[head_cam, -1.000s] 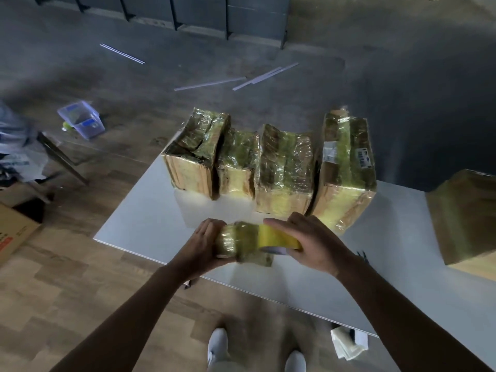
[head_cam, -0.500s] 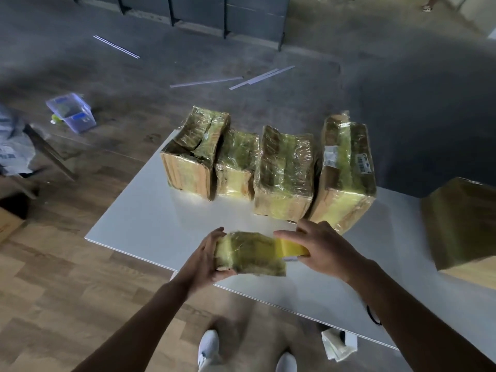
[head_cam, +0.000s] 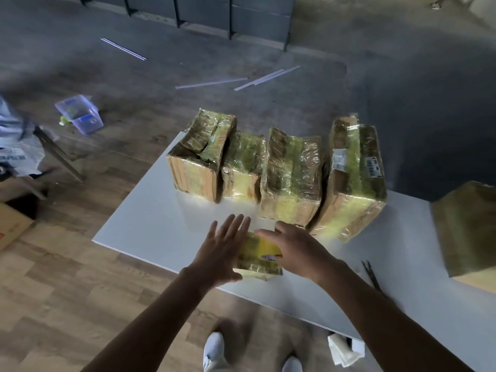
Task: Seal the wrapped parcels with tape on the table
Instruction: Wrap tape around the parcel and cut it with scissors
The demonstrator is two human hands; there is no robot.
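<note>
Small flat parcel (head_cam: 255, 267), wrapped in clear film and yellow tape, lay on the white counter (head_cam: 150, 226) close to its near edge, between the two hands. Its long axis ran from left to right, almost along that edge. The left hand (head_cam: 222, 253) was at the left end of it and the right hand (head_cam: 298, 251) covered the right end, so each hand was nearer to one end and the parcel was directly under both.

The left grip was open: fingers straight and spread, pointing away from the person, the palm laid flat against the left part of the parcel. The right grip was bent over a smooth bright band with a bit of printed label, which I judge to be the roll of yellow tape (head_cam: 264, 249). The thumb stretched toward the left hand and the fingers curled over the far side. Most of the roll was hidden.

Behind, near the far edge, four larger taped parcels (head_cam: 291, 178) stood in a row, touching each other. Dark scissors (head_cam: 371, 275) lay just right of the right forearm, and a big brown cardboard box (head_cam: 467, 232) stood farther right.
</note>
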